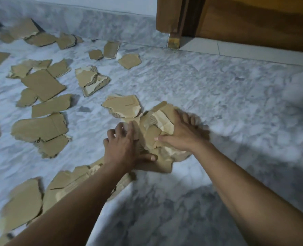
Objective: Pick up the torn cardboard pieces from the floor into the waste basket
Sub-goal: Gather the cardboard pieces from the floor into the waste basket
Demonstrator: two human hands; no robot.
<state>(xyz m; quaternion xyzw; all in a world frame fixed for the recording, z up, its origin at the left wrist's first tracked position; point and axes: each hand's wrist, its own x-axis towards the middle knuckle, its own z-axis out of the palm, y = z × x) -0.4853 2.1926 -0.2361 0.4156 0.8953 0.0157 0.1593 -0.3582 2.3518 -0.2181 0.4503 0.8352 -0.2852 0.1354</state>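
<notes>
Arms outstretched, the left hand (pixel 124 148) and right hand (pixel 180 137) grip a cardboard bundle (pixel 156 125) from opposite sides.

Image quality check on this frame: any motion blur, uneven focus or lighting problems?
Head view: dim, bluish light; motion blur smears the right hand on the gathered cardboard pile and the near-left pieces; the left hand is sharper; soft shadow darkens the floor beside the right arm.

Two bare forearms (pixel 76 201), bare left hand (pixel 124 146) and bare right hand (pixel 180 137), fingernails short and plain.
</notes>
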